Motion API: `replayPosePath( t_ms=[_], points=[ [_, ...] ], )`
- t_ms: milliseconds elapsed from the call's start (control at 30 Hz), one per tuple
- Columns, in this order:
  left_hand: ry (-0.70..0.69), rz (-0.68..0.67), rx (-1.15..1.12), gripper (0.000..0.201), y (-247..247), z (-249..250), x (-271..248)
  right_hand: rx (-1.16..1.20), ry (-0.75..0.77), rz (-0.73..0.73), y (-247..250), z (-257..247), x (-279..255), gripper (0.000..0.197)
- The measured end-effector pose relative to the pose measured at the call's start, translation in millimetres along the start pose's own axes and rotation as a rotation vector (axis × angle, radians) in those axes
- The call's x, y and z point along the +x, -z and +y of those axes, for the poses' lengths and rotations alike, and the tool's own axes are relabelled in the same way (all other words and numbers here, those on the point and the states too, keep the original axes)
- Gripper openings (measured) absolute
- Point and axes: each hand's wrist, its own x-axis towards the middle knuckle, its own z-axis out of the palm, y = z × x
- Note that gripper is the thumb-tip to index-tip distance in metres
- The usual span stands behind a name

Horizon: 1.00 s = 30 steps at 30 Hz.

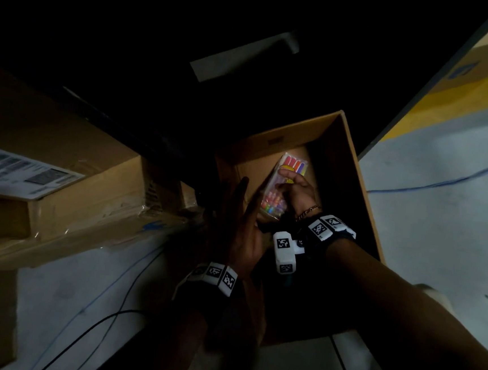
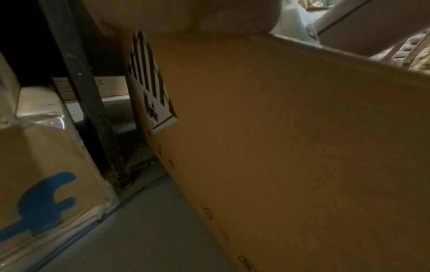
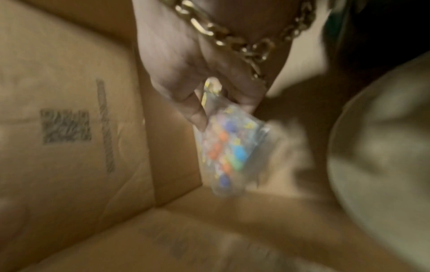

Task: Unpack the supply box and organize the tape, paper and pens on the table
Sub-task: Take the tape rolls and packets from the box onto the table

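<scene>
An open cardboard supply box [image 1: 355, 177] stands on the floor, seen from above in the head view. Inside it my right hand [image 1: 294, 189] grips a clear pack of coloured pens [image 1: 289, 174], with fingers and thumb pinching the pack [image 3: 229, 147] near its top in the blurred right wrist view. My left hand [image 1: 239, 225] lies with straight fingers against the box's left wall, holding nothing. The left wrist view shows only the box's outer side [image 2: 291, 147] with a striped label [image 2: 149, 88]. The rest of the box's inside is dark.
A large flat carton [image 1: 55, 168] with a white shipping label lies left of the box. A dark table [image 1: 248, 58] looms above. Blue and black cables [image 1: 101, 320] run over the pale floor; yellow floor marking [image 1: 451, 96] is at the upper right.
</scene>
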Motion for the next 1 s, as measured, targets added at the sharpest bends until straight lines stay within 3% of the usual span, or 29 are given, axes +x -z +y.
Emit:
replayPosePath(
  t_ms=[167, 300, 467, 567, 667, 767, 1000],
  points=[
    [-0.021, 0.033, 0.102, 0.07, 7.2, 5.7, 4.2, -0.042, -0.002, -0.054, 14.6, -16.2, -26.3, 0.052],
    [0.005, -0.058, 0.111, 0.068, 26.5, 22.0, 3.3, -0.1, 0.025, -0.123, 19.6, -35.9, -66.4, 0.053],
    [0.072, -0.145, 0.043, 0.082, 59.5, 47.0, 0.3, -0.172, 0.064, -0.174, 23.1, -56.7, -127.4, 0.045],
    [0.197, -0.12, -0.232, 0.072, 83.6, 80.8, -5.7, -0.183, 0.108, -0.214, 20.9, -68.6, -165.4, 0.04],
    [0.299, -0.127, -0.6, 0.078, 97.7, 101.0, -11.4, -0.172, 0.177, -0.25, 15.3, -83.6, -206.5, 0.039],
    [0.378, -0.082, -0.79, 0.074, 137.8, 122.2, -22.6, -0.161, 0.259, -0.302, 5.3, -101.6, -256.2, 0.039],
    [0.285, 0.055, -0.918, 0.085, 278.3, 166.8, -100.4, -0.282, 0.425, -0.443, -16.8, -148.3, -402.7, 0.035]
  ],
)
